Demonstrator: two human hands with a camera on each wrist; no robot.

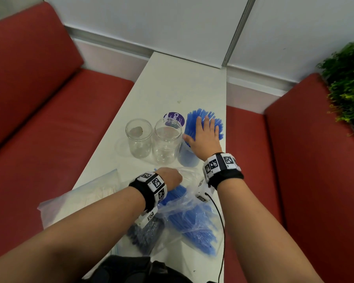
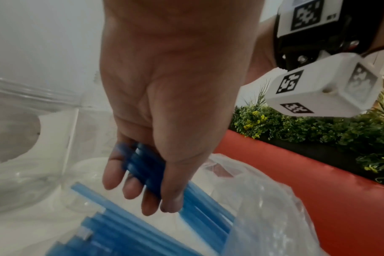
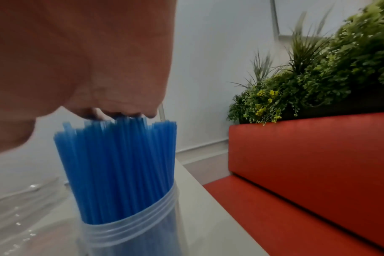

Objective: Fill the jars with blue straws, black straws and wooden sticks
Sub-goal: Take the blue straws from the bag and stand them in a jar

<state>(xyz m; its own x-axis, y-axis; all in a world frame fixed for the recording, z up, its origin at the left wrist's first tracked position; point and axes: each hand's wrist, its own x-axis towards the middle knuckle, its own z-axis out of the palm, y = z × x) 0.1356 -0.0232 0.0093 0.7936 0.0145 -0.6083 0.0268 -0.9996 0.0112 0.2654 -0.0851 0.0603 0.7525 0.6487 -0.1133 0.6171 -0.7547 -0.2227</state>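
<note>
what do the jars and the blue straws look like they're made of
Empty jars: clear and glossy with threaded rims, probably glass, though clear plastic can't be ruled out. Blue straws: thin translucent tubes, smooth and slightly shiny, likely plastic. The jar holding them looks cloudier, perhaps plastic.

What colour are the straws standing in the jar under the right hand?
Blue. The straws in the jar beneath the right hand show best in the right wrist view.

Bare forearms, no sleeves. Black wrist straps w/ white blocks of b&w square marker tags; thin black cable off right-wrist unit; silver screws visible.
</note>
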